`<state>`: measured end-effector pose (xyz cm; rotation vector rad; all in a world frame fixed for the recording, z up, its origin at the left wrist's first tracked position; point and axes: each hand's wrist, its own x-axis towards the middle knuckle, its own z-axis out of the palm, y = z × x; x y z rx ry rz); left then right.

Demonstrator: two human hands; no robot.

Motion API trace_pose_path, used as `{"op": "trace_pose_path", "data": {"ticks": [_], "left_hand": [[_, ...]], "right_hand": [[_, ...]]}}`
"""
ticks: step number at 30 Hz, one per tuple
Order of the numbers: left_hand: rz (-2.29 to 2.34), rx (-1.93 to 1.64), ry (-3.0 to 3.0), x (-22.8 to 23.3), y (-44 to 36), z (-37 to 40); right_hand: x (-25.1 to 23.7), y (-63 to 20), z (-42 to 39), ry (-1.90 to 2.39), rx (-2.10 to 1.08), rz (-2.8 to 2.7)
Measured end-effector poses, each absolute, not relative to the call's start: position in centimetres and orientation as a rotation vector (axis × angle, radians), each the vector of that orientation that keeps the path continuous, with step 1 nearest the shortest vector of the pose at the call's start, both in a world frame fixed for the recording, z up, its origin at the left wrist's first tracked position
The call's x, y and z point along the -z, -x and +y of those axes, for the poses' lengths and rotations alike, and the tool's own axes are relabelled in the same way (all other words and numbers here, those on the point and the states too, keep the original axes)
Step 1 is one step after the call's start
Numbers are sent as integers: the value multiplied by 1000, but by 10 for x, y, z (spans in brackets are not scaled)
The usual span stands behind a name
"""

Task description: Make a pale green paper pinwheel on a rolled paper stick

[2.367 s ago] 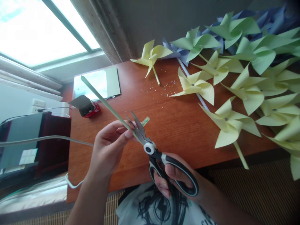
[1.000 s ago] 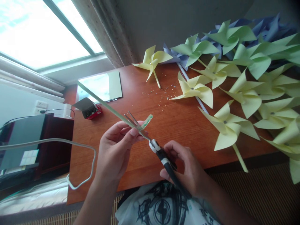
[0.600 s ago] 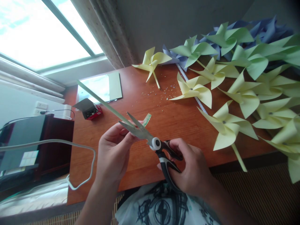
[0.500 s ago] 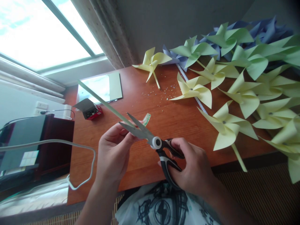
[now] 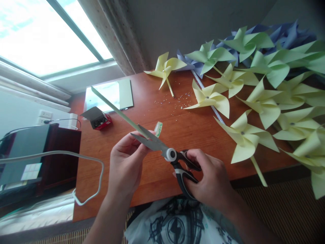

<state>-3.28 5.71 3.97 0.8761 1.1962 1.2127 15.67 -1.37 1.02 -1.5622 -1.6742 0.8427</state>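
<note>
Cutting a green paper stick over the desk (image 5: 152, 189)

The left hand (image 5: 126, 162) pinches the green paper stick (image 5: 117, 111) near its lower end; the right hand (image 5: 210, 179) grips the scissors (image 5: 162, 151), blades nearly shut across it, paper pinwheels (image 5: 247, 135) lying right.

Scissors (image 5: 166, 152): handle loops mostly hidden inside right hand (image 5: 210, 179); blades look nearly shut but can't tell for sure. Stick (image 5: 119, 113): lower end hidden behind left hand (image 5: 125, 162) fingers and blades. Tape bit (image 5: 158, 128) by stick end is too small to read. Pinwheels (image 5: 243, 135) cut off at frame's right edge. Specks (image 5: 177, 100) on desk (image 5: 122, 189), upper middle, too small to identify. Red box (image 5: 99, 119) contents too dark.
</note>
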Motion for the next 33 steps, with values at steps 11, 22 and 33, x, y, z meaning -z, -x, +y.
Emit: {"op": "trace_pose_path", "data": {"ticks": [11,22,33], "left_hand": [[1178,-1231,-858,-41,31,55],[1079,-1250,-842,-41,30,57],[1075,-1221,-838,-39,37,59]], "right_hand": [[-13,-161,-12,1519,-841,-1722],[-10,-163,-9,1489,-798,-1721],[-10,-164,-5,1479,-787,-1778]]}}
